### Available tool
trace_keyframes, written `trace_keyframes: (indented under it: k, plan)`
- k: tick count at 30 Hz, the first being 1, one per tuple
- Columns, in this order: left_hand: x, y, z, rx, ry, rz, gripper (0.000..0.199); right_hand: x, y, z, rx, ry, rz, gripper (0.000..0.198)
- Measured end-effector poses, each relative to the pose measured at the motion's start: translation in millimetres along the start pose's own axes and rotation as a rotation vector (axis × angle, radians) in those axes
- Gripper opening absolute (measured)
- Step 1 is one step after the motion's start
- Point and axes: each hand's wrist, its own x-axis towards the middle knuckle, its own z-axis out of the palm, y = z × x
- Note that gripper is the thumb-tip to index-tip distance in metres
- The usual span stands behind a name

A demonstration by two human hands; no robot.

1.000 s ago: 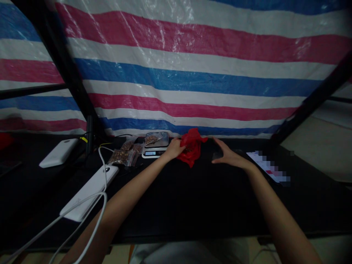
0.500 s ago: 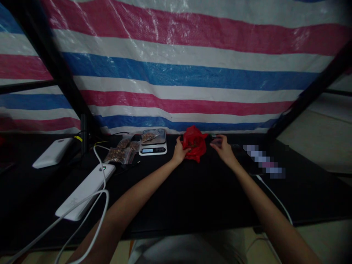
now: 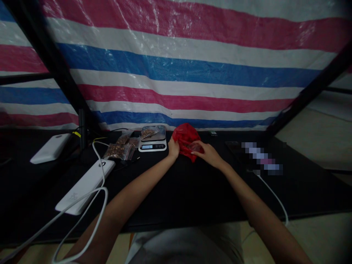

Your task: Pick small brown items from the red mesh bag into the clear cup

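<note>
A crumpled red plastic bag (image 3: 186,132) sits on the black table, its mouth facing me. My left hand (image 3: 173,149) is closed on the bag's left side. My right hand (image 3: 209,154) pinches a small clear plastic bag (image 3: 195,147) at the red bag's opening; what lies inside the red bag is hard to make out. Left of my left hand stands a white digital scale (image 3: 153,147) with a lit display. On its plate rests a small zip bag of brown bits (image 3: 149,133). Several similar zip bags (image 3: 118,151) lie in a heap beside the scale.
Two white power banks (image 3: 82,189) (image 3: 51,148) lie to the left, with a looping white cable (image 3: 106,198) near my left forearm. On the right is a phone-like device (image 3: 236,154), partly pixelated, with a cable. Striped sheeting (image 3: 192,73) hangs behind, between dark posts.
My right hand has moved left with the small clear bag, from beside the red bag to its opening. My left hand and the red bag have shifted slightly left.
</note>
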Motion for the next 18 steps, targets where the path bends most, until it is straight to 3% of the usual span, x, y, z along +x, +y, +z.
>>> trace_keyframes:
  k: [4,9,13,18]
  plan:
    - [-1,-1,-1,-0.047,0.082,-0.018,0.031,-3,1,-7,-0.024,-0.046,-0.016,0.03]
    - [-2,-2,0,-0.077,0.093,0.04,0.031,-3,10,-8,-0.121,-0.001,0.1,0.03]
    - [-1,0,2,-0.022,-0.029,0.021,0.03,-5,17,-6,-0.229,0.003,0.107,0.029]
    - [-4,5,3,0.272,-0.232,0.099,0.03,-5,18,-2,-0.348,0.007,0.097,0.037]
